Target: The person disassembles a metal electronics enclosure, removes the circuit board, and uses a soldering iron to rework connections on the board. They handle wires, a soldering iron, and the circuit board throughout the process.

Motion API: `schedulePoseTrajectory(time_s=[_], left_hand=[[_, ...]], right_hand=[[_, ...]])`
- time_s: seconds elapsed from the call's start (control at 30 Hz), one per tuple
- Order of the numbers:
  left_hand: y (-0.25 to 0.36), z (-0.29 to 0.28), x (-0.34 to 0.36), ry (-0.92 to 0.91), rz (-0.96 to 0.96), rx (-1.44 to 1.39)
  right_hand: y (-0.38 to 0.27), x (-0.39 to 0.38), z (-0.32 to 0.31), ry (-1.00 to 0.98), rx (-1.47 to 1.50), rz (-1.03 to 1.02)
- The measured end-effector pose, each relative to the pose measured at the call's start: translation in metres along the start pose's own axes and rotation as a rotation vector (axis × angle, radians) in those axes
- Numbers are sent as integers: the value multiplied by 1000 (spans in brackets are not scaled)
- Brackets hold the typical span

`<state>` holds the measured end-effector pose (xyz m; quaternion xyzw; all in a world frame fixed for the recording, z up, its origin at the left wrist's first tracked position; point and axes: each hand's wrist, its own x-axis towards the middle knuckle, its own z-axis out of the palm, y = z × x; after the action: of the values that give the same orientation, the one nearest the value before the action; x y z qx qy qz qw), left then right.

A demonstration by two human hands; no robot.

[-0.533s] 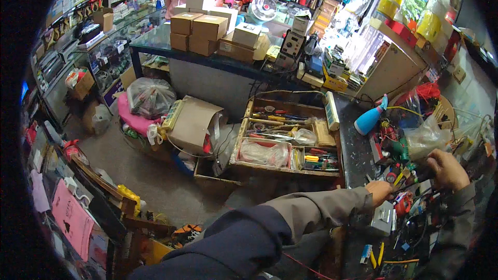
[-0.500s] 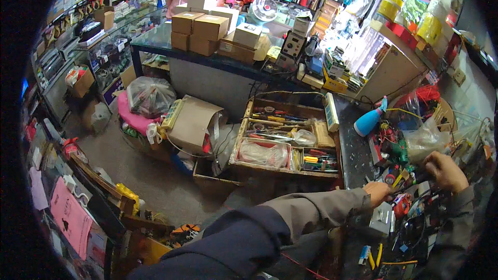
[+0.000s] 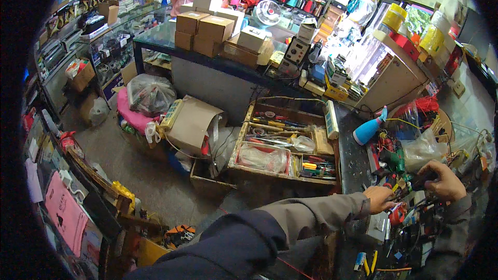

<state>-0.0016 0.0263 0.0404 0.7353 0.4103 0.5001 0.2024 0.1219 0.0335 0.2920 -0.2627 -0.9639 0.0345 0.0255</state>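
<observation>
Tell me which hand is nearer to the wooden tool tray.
Left. The left hand is to the right of the wooden tool tray; the right hand is also to its right, but farther off.

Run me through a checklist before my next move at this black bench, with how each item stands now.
1. Left hand's grip: cannot tell; its fingertips are lost among the clutter.
2. Right hand's grip: cannot tell; its fingers are bent beside something dark.
3. Space by the left hand uncluttered: not ok; a red item and dark pieces crowd it.
4. Yellow-handled tool apart from both hands: ok.
5. Blue spray bottle apart from both hands: ok.
6. Wooden tool tray uncovered: ok.
</observation>
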Motion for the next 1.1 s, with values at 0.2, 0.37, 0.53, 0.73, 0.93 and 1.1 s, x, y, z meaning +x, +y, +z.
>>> schedulePoseTrajectory(time_s=[0.2, 0.37, 0.53, 0.73, 0.93, 1.1], left_hand=[[3, 0, 3, -25, 28, 1], [2, -1, 7, -81, 27, -4], [-4, 9, 18, -59, 21, 9], [-12, 12, 20, 39, 12, -73], [0, 5, 14, 86, -112, -112], [-4, 5, 6, 49, -90, -139]], right_hand=[[-3, -2, -3, -106, -295, 394], [-3, -5, 1, -11, 283, 178], [5, -6, 19, 205, 285, 218], [21, -19, 67, 568, 544, 299], [28, -28, 117, 434, 591, 516], [22, -28, 133, 536, 449, 426]])
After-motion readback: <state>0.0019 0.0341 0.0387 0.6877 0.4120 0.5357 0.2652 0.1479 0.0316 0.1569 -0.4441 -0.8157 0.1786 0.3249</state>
